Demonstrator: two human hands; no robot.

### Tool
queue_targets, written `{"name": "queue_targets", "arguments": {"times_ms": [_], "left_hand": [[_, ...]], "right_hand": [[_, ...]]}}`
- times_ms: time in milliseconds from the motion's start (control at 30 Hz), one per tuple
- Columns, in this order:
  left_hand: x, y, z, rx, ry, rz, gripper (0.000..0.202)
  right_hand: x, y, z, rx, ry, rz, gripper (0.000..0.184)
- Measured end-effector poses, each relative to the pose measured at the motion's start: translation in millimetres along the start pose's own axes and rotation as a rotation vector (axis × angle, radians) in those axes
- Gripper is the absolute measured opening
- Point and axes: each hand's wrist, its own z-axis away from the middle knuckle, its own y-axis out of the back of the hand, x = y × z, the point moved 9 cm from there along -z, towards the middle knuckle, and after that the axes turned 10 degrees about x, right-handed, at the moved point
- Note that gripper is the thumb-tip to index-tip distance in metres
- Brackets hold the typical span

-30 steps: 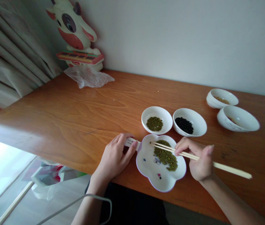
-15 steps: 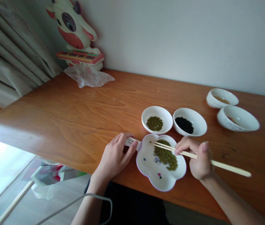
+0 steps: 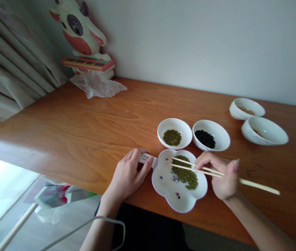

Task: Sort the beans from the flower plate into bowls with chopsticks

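Observation:
A flower-shaped white plate (image 3: 163, 190) with a lilac rim lies at the table's front edge, green mung beans (image 3: 183, 170) heaped on its upper right part. My left hand (image 3: 130, 174) is closed on the plate's short white handle (image 3: 144, 158), which bears printed text. Over the plate, my right hand (image 3: 222, 174) holds a pair of pale chopsticks (image 3: 259, 186). Their tips are apart, above the plate's upper left, with nothing visibly gripped between them. Just behind the plate stand a white bowl (image 3: 163, 143) of mung beans and a white bowl (image 3: 222, 139) of black beans.
Farther right stand two more white bowls, one (image 3: 253, 104) with tan grains and one (image 3: 273, 130) whose contents are mostly hidden. At the back left sit a cow-shaped toy keyboard (image 3: 89, 62) and a clear plastic bag (image 3: 102, 89). A grey cable (image 3: 106, 219) crosses my left forearm.
The chopstick tips have spread apart; they were close together before. My left hand and the plate keep their places, while the whole view has shifted very slightly.

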Motion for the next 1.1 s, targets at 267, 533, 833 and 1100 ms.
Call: {"name": "queue_targets", "arguments": {"times_ms": [267,533,833,1100], "left_hand": [[0.8,1.3,-0.2,0.013,-0.016,-0.009,0.025],[0.9,1.1,-1.1,0.015,-0.025,-0.018,0.026],[2.5,2.5,-0.9,0.023,-0.032,-0.030,0.028],[2.1,2.4,-1.3,0.015,-0.029,-0.024,0.026]], "right_hand": [[-1.5,-4.0,0.5,-0.028,0.118,0.093,0.085],[-9.2,-2.8,-0.9,-0.018,0.144,0.076,0.085],[-4.8,-0.1,-0.4,-0.015,0.148,0.074,0.085],[-6.7,0.4,-1.5,0.008,0.149,0.018,0.081]]}}
